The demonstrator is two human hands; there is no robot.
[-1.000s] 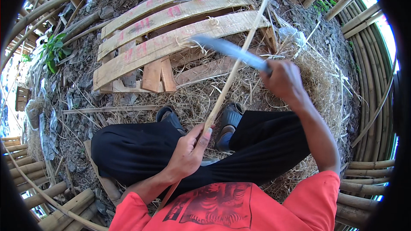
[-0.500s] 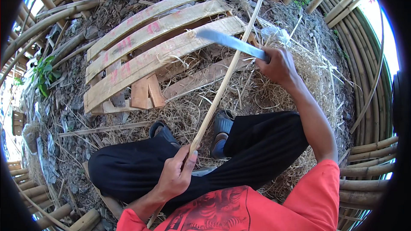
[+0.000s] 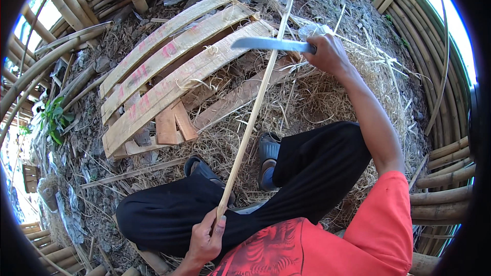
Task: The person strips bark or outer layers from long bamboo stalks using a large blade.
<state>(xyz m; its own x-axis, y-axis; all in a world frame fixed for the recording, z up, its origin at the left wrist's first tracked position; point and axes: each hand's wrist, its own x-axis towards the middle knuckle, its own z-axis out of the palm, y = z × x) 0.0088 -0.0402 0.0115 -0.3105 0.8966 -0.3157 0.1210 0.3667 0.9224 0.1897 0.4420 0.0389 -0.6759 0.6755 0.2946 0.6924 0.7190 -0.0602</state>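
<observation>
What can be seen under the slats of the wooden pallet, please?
Two short wooden pieces stick out from under the nearest slat. The gaps between slats look shadowed. Whatever lies directly beneath them is covered, so I cannot tell.

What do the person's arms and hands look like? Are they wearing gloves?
No gloves: the left hand and right hand are both bare, with fingers and a thumb like yours. I can't see a watch or bracelet. The right arm has a short, plain red sleeve, and its forearm is bare. The left sleeve isn't in view.
</observation>
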